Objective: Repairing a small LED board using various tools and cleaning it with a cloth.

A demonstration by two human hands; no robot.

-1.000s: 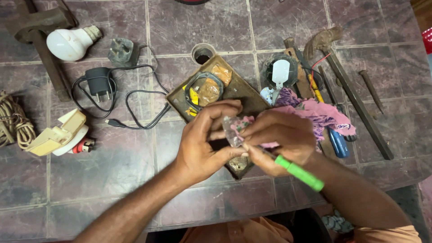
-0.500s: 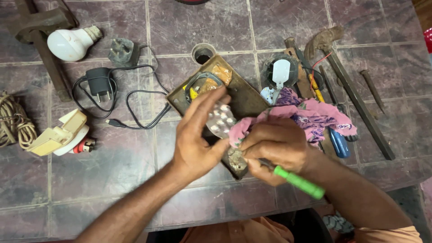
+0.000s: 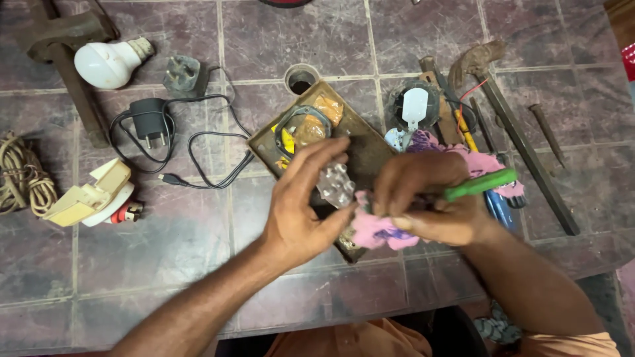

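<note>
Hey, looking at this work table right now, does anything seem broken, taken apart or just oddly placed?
Yes. The white bulb lies loose on its side at the far left, out of any socket. A round lamp housing sits opened on the brown tray, its insides showing. The left hand holds a small clear studded piece.

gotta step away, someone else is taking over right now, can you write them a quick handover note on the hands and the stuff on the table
Left hand: holds a small clear bumpy part at its fingertips, above the brown tray.
Right hand: grips a green-handled tool and presses a pink cloth against the part.
Around: white bulb, black charger with cable, grey plug, hammer, coiled rope.
Done: the part is out and in hand.
Left: wiping looks unfinished; nothing appears put back yet. How clean the part is cannot be told.
</note>
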